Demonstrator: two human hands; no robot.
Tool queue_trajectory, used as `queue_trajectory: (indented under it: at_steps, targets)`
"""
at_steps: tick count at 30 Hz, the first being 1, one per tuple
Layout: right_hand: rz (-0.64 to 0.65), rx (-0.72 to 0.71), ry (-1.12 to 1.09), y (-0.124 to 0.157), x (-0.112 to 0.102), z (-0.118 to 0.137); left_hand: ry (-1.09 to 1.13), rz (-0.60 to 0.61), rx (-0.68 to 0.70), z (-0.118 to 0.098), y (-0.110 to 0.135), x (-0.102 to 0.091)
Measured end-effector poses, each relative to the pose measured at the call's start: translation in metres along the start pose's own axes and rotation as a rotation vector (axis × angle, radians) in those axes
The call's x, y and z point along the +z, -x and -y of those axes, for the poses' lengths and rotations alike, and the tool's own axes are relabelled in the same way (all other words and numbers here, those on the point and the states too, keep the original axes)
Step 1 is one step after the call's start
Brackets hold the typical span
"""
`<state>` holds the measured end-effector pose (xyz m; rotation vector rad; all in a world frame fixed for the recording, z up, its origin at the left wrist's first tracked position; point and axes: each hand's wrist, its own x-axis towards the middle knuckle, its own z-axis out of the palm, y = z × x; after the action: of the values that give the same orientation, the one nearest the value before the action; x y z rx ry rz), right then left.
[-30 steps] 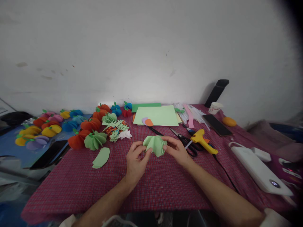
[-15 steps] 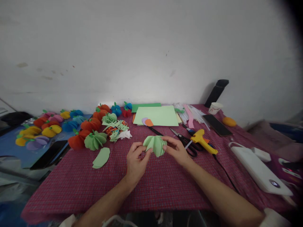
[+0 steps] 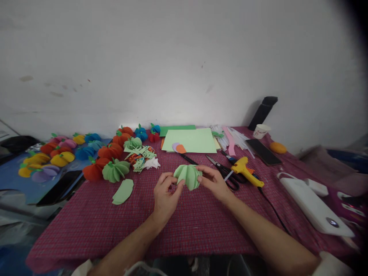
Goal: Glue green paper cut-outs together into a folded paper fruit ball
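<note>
A light green paper pumpkin (image 3: 188, 176), made of folded rounded leaves, is held just above the red checked cloth (image 3: 184, 226). My left hand (image 3: 165, 197) pinches its left side with thumb and fingers closed. On the other side, my right hand (image 3: 213, 183) grips its right edge, fingers curled. A flat stack of green paper ovals (image 3: 123, 191) lies on the cloth to the left of my left hand.
Finished paper pumpkins (image 3: 94, 161) in orange, green, blue, yellow and purple fill the left. Green paper sheets (image 3: 191, 140), black scissors (image 3: 225, 171), a yellow glue gun (image 3: 246, 171), a dark phone (image 3: 263, 151), a paper cup (image 3: 261, 131) and a white power bank (image 3: 314, 207) lie behind and right.
</note>
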<state>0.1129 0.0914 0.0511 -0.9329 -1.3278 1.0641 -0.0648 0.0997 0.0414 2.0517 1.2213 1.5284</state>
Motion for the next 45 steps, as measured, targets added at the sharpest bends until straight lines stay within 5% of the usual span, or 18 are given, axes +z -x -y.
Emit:
queue_trajectory:
  at_steps: [15,21,30,45]
  targets:
    - [0.020,-0.015,-0.001,0.000,-0.001,-0.001,0.019,-0.070,0.015,0.004,0.006,0.004]
    - [0.011,-0.011,0.012,0.000,0.000,0.001,0.017,0.032,0.129,0.005,0.005,0.001]
    - [0.006,-0.010,0.027,0.001,-0.001,-0.002,0.011,0.104,0.109,-0.004,0.001,-0.007]
    - [0.019,-0.003,0.041,0.000,-0.001,0.004,0.036,0.089,0.050,-0.004,0.001,-0.004]
